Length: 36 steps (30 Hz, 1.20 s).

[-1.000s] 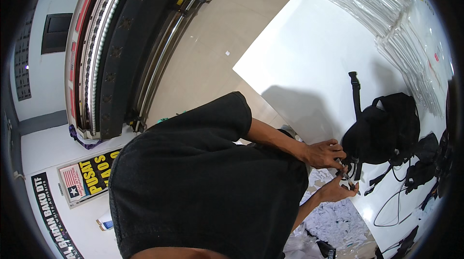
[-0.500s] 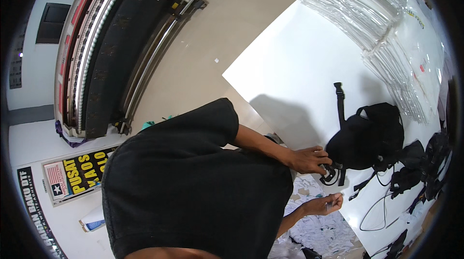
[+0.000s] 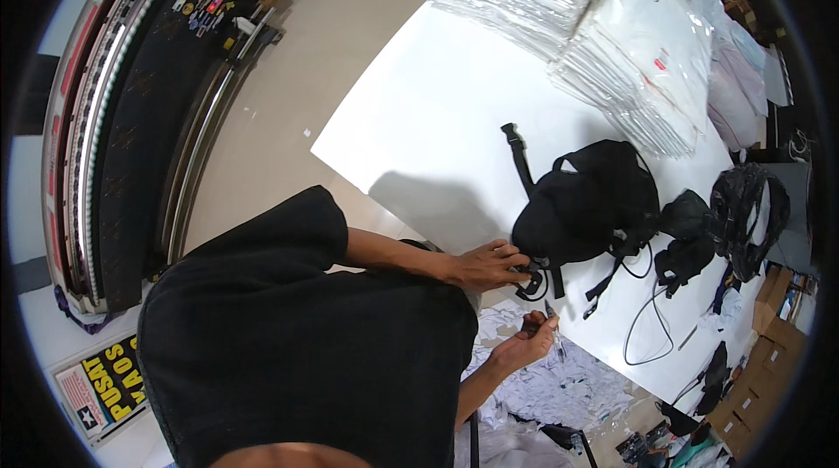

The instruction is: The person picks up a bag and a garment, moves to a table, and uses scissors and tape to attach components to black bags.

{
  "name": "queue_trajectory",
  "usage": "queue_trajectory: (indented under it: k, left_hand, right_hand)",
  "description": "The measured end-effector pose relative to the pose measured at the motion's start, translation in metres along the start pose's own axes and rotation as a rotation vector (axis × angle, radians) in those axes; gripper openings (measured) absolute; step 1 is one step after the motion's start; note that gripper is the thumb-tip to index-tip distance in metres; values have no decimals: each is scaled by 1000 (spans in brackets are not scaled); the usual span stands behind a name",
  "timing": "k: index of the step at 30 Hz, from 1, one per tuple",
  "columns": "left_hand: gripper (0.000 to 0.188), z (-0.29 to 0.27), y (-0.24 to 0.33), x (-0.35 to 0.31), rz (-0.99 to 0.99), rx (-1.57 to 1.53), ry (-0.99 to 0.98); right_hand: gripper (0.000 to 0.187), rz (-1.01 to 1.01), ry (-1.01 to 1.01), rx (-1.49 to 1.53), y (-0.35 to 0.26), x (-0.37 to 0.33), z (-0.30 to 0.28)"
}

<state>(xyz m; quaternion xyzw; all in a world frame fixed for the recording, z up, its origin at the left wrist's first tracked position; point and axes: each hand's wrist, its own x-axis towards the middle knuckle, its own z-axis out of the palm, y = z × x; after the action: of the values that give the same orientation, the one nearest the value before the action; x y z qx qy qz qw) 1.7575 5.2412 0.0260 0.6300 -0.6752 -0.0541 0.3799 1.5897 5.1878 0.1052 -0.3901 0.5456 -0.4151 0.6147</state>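
A black bag with straps and buckles lies on the white table. My left hand rests at its near edge, fingers curled over a short black strap with a small fitting. What sits under the fingertips is partly hidden. Below it, past the table's edge, my right hand is closed on a small slim tool with a dark pointed tip; its exact kind is too small to make out. A loose strap with a buckle stretches away from the bag's far side.
Stacks of plastic-wrapped white garments cover the table's far side. Black pouches and a thin looped cord lie right of the bag. White scraps are heaped below the table edge. Cardboard boxes stand at right, a large printer at left.
The view has shifted right, so everything sits further left. My right hand has risen and turned, nearer the left hand, with the tool's tip now pointing up. The left hand stays at the strap.
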Motion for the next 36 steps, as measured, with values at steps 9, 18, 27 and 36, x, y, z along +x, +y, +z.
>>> queue_trajectory:
  k: [9, 18, 27, 36]
  left_hand:
    - [32, 6, -5, -7, 13, -14, 60]
    - [30, 9, -3, -10, -21, -18, 104]
    - [32, 15, -3, -10, -6, 20, 184]
    - [31, 5, -3, -12, -35, 13, 170]
  right_hand:
    - [22, 14, 22, 31, 5, 4, 12]
    - [22, 22, 36, -33, 2, 1, 17]
    - [19, 45, 20, -74, 4, 6, 19]
    - [19, -10, -20, -179, 12, 13, 20]
